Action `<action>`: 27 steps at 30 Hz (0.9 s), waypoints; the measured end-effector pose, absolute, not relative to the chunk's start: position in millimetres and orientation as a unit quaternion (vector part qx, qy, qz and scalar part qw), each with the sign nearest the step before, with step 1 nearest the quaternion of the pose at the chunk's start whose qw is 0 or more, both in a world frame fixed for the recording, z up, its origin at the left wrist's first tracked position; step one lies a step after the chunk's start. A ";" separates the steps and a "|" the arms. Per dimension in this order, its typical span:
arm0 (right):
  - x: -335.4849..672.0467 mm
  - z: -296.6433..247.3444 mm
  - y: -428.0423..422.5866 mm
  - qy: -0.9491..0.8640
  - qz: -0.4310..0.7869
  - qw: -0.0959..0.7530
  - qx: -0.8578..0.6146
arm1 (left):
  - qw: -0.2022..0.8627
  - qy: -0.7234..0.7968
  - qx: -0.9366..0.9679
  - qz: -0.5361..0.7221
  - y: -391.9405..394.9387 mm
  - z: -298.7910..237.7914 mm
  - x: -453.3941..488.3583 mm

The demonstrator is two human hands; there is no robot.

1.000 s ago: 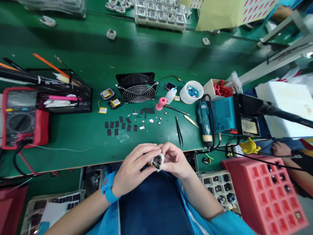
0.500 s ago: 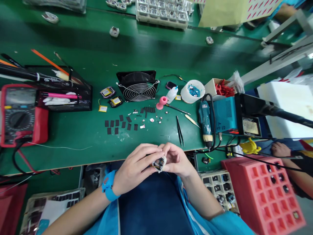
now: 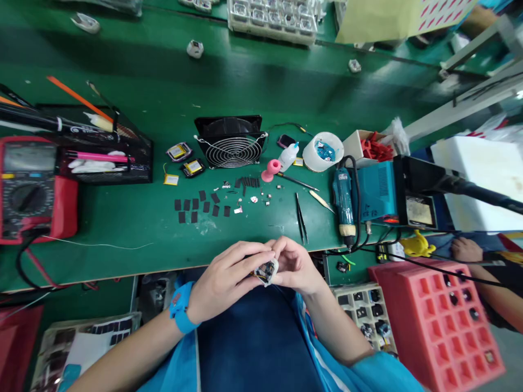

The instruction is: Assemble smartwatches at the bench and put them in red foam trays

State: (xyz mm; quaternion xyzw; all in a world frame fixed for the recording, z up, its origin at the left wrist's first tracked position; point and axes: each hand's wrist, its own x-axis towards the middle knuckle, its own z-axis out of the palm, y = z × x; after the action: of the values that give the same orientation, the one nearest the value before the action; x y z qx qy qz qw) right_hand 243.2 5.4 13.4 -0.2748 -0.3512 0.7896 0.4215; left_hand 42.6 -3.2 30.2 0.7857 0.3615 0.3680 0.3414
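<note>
The left hand [image 3: 229,280] and right hand [image 3: 296,267] pinched a small white case [image 3: 267,271], its left side hidden by fingers [image 3: 251,263], its insides too tiny to make out. It was by the green table's [image 3: 134,218] near edge, with bare room before the black squares [image 3: 206,207].

Your left hand [image 3: 232,275] hides the left part of the white-shelled device [image 3: 270,272], and the dark parts inside it are too small to tell. The tiny pieces [image 3: 267,203] right of the middle of the bench can't be identified either. The left edge trims the red multimeter [image 3: 28,193]; the far edge cuts the clear tray [image 3: 269,34]. To your right, a co-worker's forearm [image 3: 500,291] runs out of view.
</note>
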 end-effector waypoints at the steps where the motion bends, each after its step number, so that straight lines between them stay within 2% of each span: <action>1: 242.4 13.0 5.3 -0.350 0.789 0.427 -0.271 | 0.352 0.367 0.779 0.367 -4.3 29.3 43.0; 8: 228.2 5.4 13.1 -0.451 0.713 0.448 -0.295 | 0.541 0.484 0.603 0.329 0.9 12.5 33.9; 12: 223.1 -1.1 16.8 -0.618 0.557 0.432 -0.350 | 0.506 0.551 0.592 0.302 14.8 11.7 11.5; 18: 223.7 -5.6 15.7 -0.793 0.308 0.373 -0.371 | 0.457 0.590 0.580 0.328 23.1 13.4 2.8; 21: 227.2 -4.1 15.6 -0.816 0.271 0.345 -0.377 | 0.440 0.586 0.581 0.354 23.7 11.9 10.4; 27: 228.0 3.6 17.2 -0.786 0.279 0.362 -0.417 | 0.412 0.530 0.653 0.350 24.8 21.4 28.0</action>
State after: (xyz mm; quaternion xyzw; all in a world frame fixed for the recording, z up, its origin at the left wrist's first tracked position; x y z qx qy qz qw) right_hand 228.0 17.2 3.6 -0.4171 -0.7858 0.2788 0.3616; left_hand 28.0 24.8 21.4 0.6534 0.5302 0.3495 0.4121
